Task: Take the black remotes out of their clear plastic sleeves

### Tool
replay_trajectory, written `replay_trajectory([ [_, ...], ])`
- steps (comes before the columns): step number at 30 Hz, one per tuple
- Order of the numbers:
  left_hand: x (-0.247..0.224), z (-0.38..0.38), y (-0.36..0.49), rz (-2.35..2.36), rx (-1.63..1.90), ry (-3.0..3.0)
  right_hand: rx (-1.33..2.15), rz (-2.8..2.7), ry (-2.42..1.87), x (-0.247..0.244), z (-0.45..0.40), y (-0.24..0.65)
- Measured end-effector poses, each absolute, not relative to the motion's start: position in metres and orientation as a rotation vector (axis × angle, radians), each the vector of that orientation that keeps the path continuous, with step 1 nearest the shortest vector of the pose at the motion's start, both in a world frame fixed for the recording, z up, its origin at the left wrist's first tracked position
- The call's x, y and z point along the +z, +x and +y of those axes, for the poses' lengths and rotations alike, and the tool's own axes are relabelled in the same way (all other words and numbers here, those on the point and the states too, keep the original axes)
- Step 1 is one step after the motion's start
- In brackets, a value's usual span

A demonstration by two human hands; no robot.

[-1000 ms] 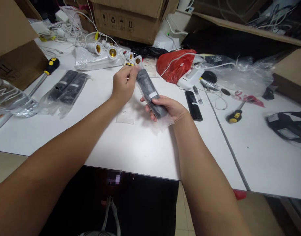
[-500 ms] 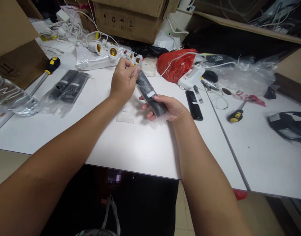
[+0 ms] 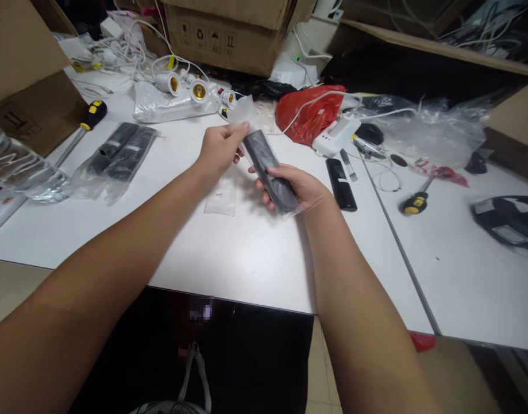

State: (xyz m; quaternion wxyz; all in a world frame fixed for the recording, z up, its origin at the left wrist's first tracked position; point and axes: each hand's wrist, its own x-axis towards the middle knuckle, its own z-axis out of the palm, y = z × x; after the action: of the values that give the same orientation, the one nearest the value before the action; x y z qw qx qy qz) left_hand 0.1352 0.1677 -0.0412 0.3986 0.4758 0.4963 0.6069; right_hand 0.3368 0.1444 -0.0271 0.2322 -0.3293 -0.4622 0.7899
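A long black object in a clear plastic bag [image 3: 264, 161] is held tilted above the white table [image 3: 229, 253]. My left hand [image 3: 223, 146] pinches the bag near its upper end, and loose plastic sticks up past the fingers. Around the lower part, my right hand [image 3: 292, 187] is closed, thumb on top and fingertips showing on the left side. Below my left hand lies a small clear bag [image 3: 220, 198]. To the right of my right hand rests an unbagged black object [image 3: 341, 185] with a white label.
Bagged black objects [image 3: 128, 152], a screwdriver [image 3: 91, 115] and a water bottle [image 3: 26, 167] are on the left. Behind are lamp sockets [image 3: 199, 90], a carton [image 3: 224, 37], a red bag [image 3: 309, 115] and a power strip [image 3: 336, 135]. Another screwdriver [image 3: 415, 202] lies right.
My left hand has turned and lowered slightly, and the bag's end now stands up beyond its fingers. The bagged object has rotated; its white label no longer shows.
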Motion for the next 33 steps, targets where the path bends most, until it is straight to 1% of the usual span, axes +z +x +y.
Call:
replay_trajectory([
  [5,-0.042,0.171,0.131,1.340,1.698,1.273,2.123,-1.326,-0.969,-0.029,0.146,0.337],
  [11,-0.038,0.175,0.127,1.256,1.711,1.254,2.086,-1.345,-0.957,-0.031,0.145,0.337],
  [16,-0.028,0.170,0.125,1.247,1.656,1.281,2.092,-1.414,-0.943,-0.031,0.145,0.338],
  [20,-0.011,0.159,0.131,1.178,1.609,1.505,2.078,-1.454,-0.928,-0.031,0.145,0.343],
  [23,0.015,0.151,0.141,1.135,1.576,1.740,2.036,-1.485,-0.894,-0.033,0.146,0.349],
  [25,0.035,0.149,0.148,1.177,1.535,1.785,2.009,-1.503,-0.864,-0.035,0.147,0.352],
  [29,0.064,0.157,0.146,1.203,1.544,1.585,1.935,-1.533,-0.887,-0.035,0.148,0.355],
  [31,0.066,0.168,0.130,1.149,1.670,1.336,1.848,-1.542,-0.989,-0.033,0.148,0.353],
  [33,0.058,0.180,0.105,1.027,1.873,0.989,1.765,-1.596,-1.077,-0.031,0.150,0.351],
])
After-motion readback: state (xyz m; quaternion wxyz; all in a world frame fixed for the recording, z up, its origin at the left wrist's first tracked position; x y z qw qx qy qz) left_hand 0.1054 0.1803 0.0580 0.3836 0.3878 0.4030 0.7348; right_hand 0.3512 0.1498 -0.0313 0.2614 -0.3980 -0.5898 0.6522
